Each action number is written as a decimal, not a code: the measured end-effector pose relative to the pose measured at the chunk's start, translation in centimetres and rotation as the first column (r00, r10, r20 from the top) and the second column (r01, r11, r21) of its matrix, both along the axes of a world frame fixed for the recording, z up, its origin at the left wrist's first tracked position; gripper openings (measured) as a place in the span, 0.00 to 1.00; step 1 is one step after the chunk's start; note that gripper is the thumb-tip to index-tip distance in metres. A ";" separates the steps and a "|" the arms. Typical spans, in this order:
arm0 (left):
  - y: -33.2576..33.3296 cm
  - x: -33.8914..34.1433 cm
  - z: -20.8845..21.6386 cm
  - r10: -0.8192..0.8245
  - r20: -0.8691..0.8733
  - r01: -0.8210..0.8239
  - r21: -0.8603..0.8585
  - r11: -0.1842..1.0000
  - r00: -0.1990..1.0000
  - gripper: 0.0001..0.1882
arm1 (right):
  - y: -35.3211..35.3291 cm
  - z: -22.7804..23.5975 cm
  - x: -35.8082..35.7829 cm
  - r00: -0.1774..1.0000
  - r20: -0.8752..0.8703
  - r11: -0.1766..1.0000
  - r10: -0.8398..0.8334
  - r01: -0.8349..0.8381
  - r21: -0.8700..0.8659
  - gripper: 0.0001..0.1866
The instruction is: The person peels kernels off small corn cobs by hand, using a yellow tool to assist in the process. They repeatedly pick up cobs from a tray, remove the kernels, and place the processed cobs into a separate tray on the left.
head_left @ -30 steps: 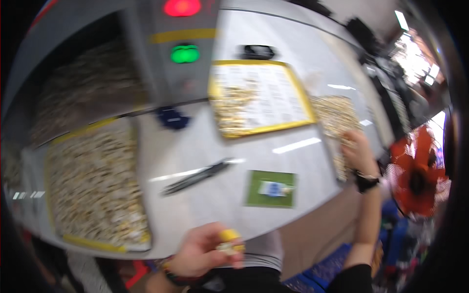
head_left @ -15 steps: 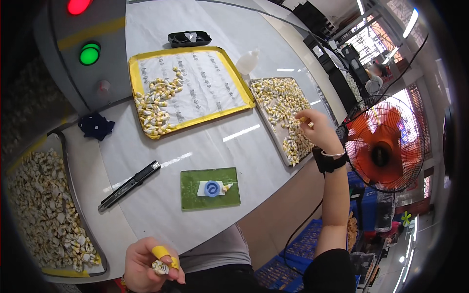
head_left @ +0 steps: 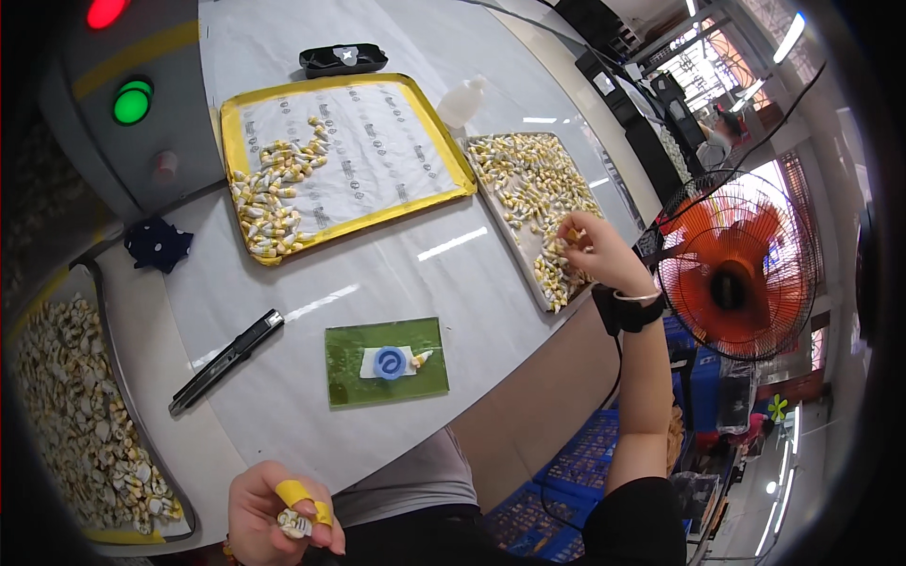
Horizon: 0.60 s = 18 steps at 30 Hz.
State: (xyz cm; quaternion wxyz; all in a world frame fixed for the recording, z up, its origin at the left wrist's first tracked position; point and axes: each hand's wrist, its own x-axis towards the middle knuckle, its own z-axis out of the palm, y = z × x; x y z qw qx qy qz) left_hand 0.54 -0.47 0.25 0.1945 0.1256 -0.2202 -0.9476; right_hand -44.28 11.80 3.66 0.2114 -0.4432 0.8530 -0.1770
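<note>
Near the lower edge, my left hand (head_left: 278,514), with yellow bands on its fingers, is closed around a small white piece with dark stripes (head_left: 293,524). Over the right tray (head_left: 511,226) my right hand (head_left: 609,255) has its fingers curled together. A bit of yellow shows at its fingertips, too small to name. That tray is full of small white-and-yellow cone-shaped pieces (head_left: 528,170). A paper-lined tray with a yellow rim (head_left: 354,234) has similar pieces (head_left: 274,203) grouped along its left side. Between my hands a green mat (head_left: 387,396) carries a blue ring (head_left: 390,362) and one piece (head_left: 422,358).
A black box cutter (head_left: 226,362) lies left of the mat. Another tray of pieces (head_left: 75,406) is at the far left, below a dark blue cloth item (head_left: 159,244). A black case (head_left: 343,60) and white bottle (head_left: 461,102) stand behind. An orange fan (head_left: 736,269) is right.
The view has shifted, so the table things sit a little farther left. My right hand's fingers have curled in more over the right tray. My left hand keeps its hold.
</note>
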 end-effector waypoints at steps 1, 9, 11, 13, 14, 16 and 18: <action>0.0 -0.1 -0.1 -0.003 -0.003 0.003 0.003 1.000 1.000 0.18 | -0.4 -0.5 -0.3 0.999 -0.048 0.996 0.023 -0.027 -0.089 0.11; 0.0 0.7 -0.3 0.036 0.006 -0.036 0.005 0.999 0.999 0.19 | -0.8 3.2 3.4 0.972 -0.220 0.983 0.080 -0.113 -0.142 0.12; -0.1 0.5 -0.3 0.031 0.019 -0.031 0.020 0.999 0.999 0.19 | 0.1 4.2 5.3 0.983 -0.109 0.988 0.150 -0.146 0.044 0.15; -0.2 0.3 -0.3 0.019 0.013 -0.019 0.026 0.999 1.000 0.19 | 0.8 3.8 6.5 0.982 -0.004 0.973 0.189 -0.187 0.132 0.21; -0.2 0.3 -0.3 0.016 0.009 -0.017 0.022 1.000 1.000 0.19 | 0.8 3.3 6.9 0.986 0.002 0.973 0.165 -0.163 0.161 0.19; -0.2 0.1 -0.3 0.012 0.004 -0.012 0.019 1.000 1.000 0.19 | 1.1 2.2 6.6 0.976 0.017 0.969 0.219 -0.219 0.118 0.14; -0.2 0.1 -0.2 0.015 0.001 -0.015 0.021 1.000 1.000 0.20 | 1.8 1.8 5.9 0.981 0.061 0.979 0.185 -0.190 0.078 0.12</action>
